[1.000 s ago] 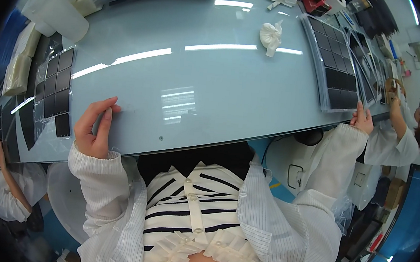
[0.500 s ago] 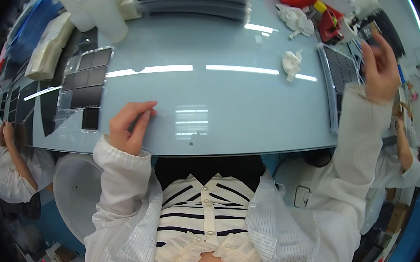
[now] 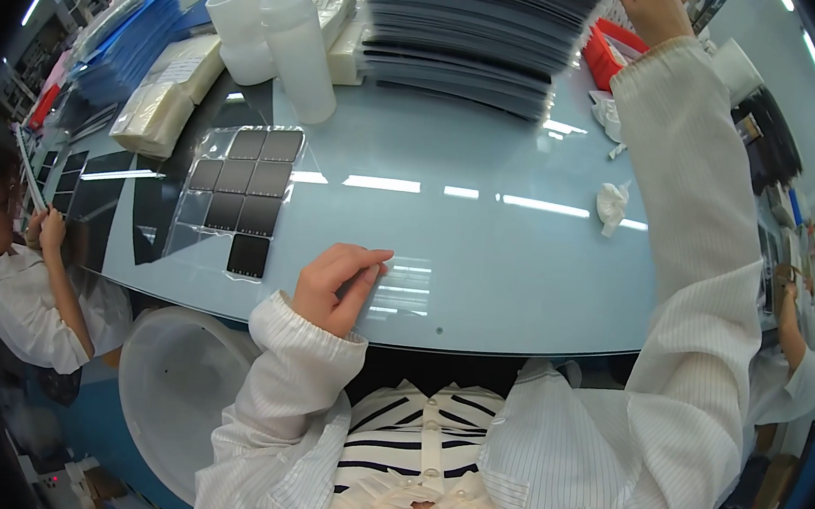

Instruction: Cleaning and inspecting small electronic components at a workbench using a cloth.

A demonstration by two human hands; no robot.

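Observation:
My left hand rests low over the near part of the glossy table. Its fingers are bent together toward the thumb, and nothing shows in them. My right hand reaches to the far right corner of a tall stack of dark flat sheets. The upper edge of the picture cuts off its fingertips, so whether they grip a sheet cannot be told. Left of my left hand lies a clear sheet with dark rectangular panels, with one separate dark square at its near corner.
White plastic bottles and wrapped pale packs stand at the far left. A crumpled white tissue lies at right, a red bin beyond it. Below the table edge is a white tub. Co-workers sit at both sides.
My right hand has gone from above the panels at the right to the stack's far corner. The view has shifted, and my left hand has kept its place near the table edge with its fingers drawn closer together.

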